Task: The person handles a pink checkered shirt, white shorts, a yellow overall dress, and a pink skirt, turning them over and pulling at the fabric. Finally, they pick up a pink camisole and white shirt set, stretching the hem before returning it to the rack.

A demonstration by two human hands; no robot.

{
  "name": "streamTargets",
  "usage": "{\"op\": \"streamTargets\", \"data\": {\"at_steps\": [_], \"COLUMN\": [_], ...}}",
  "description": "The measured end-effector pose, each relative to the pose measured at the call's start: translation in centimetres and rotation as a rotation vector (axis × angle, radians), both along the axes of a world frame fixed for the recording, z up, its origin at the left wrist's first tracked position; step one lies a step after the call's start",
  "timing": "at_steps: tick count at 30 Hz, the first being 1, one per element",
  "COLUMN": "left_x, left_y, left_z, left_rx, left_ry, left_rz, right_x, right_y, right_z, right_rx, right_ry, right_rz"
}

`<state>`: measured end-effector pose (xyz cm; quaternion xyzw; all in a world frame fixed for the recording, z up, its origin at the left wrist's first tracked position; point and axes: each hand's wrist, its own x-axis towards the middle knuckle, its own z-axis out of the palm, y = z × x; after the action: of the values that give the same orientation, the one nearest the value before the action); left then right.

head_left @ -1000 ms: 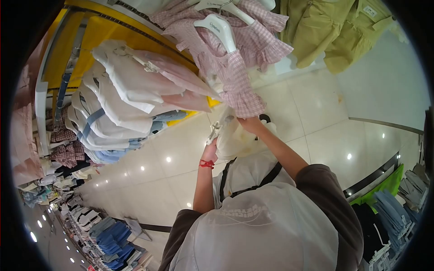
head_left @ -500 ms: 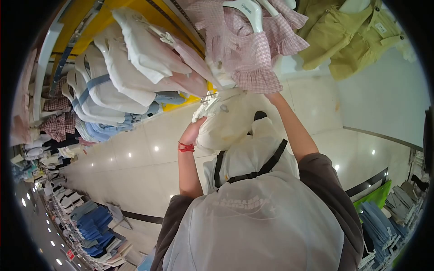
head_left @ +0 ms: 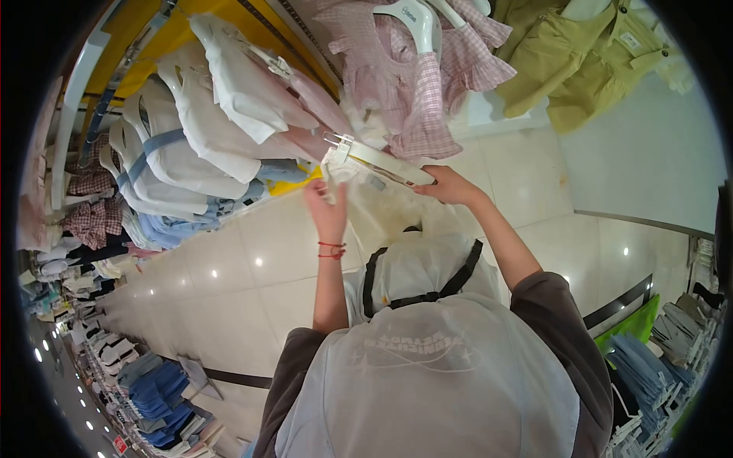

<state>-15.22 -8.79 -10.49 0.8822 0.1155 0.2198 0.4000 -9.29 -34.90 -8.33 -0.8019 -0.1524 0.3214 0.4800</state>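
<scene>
My right hand [head_left: 452,185] grips one end of a white clip hanger [head_left: 389,162], which slants up to the left in front of me. At its far end sits a metal clip [head_left: 343,145]. A cream garment [head_left: 365,202] hangs down from the hanger, its lower part blending with my pale clothes. My left hand [head_left: 328,210], with a red cord bracelet at the wrist, is raised at the garment's left edge, its fingers apart and slightly blurred. Just beyond the hanger hangs a pink checked child's dress [head_left: 424,99].
On the left, a rack of white tops [head_left: 202,114] hangs against a yellow panel. Olive overalls [head_left: 573,69] hang at the upper right beside a white panel [head_left: 649,153]. Folded jeans [head_left: 160,389] lie at the lower left, and more denim [head_left: 641,374] hangs at the lower right.
My right hand has come down from the pink dress onto the hanger's end. The hanger has risen into view, and my left hand has let go of the garment and opened.
</scene>
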Motion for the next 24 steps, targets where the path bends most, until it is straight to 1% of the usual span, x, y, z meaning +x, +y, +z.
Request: {"op": "streamTargets", "data": {"at_steps": [1, 3, 6, 7, 9, 10, 12, 13, 15, 16, 19, 21, 24], "left_x": [0.0, 0.2, 2.1, 2.7, 3.1, 2.9, 3.0, 2.9, 2.4, 2.2, 2.2, 2.4, 2.6], "left_y": [-2.4, -5.3, -7.3, -7.3, -7.0, -7.0, -6.9, -7.0, -7.4, -7.5, -7.6, -7.5, -7.2], "left_z": [2.3, -0.7, -0.8, -0.7, -0.4, -0.3, 0.1, 0.0, -0.7, -1.2, -1.9, -2.2, -2.4], "left_rx": [-0.348, -0.69, -1.008, -0.999, -0.982, -1.085, -1.285, -1.327, -1.417, -1.346, -1.155, -1.056, -1.313], "left_ry": [0.272, 0.368, 0.602, 0.601, 0.612, 0.596, 0.549, 0.53, 0.494, 0.479, 0.435, 0.412, 0.392], "left_rz": [-0.066, -0.182, -0.203, -0.266, -0.388, -0.406, -0.445, -0.424, -0.374, -0.378, -0.375, -0.356, -0.408], "right_x": [-0.3, -0.9, -1.9, -2.2, -2.4, -2.5, -2.4, -2.3, -2.2, -2.2, -2.8, -2.9, -2.8], "right_y": [0.1, 0.3, 0.7, 0.8, 1.2, 1.3, 1.5, 1.7, 1.6, 1.5, 1.8, 2.1, 2.2], "right_z": [0.4, 1.3, 0.7, 1.1, 1.2, 1.2, 0.5, 0.3, 1.2, 1.6, 0.0, 0.0, 1.1], "right_rx": [0.027, 0.083, 0.153, 0.178, 0.205, 0.219, 0.23, 0.236, 0.029, -0.076, -0.268, -0.331, -0.392], "right_ry": [0.064, 0.19, 0.141, 0.144, 0.087, 0.058, 0.085, 0.098, 0.181, 0.223, -0.216, -0.271, -0.319], "right_rz": [-0.022, -0.063, -0.043, -0.034, -0.168, -0.234, -0.351, -0.408, -0.368, -0.345, -0.351, -0.38, -0.383]}}
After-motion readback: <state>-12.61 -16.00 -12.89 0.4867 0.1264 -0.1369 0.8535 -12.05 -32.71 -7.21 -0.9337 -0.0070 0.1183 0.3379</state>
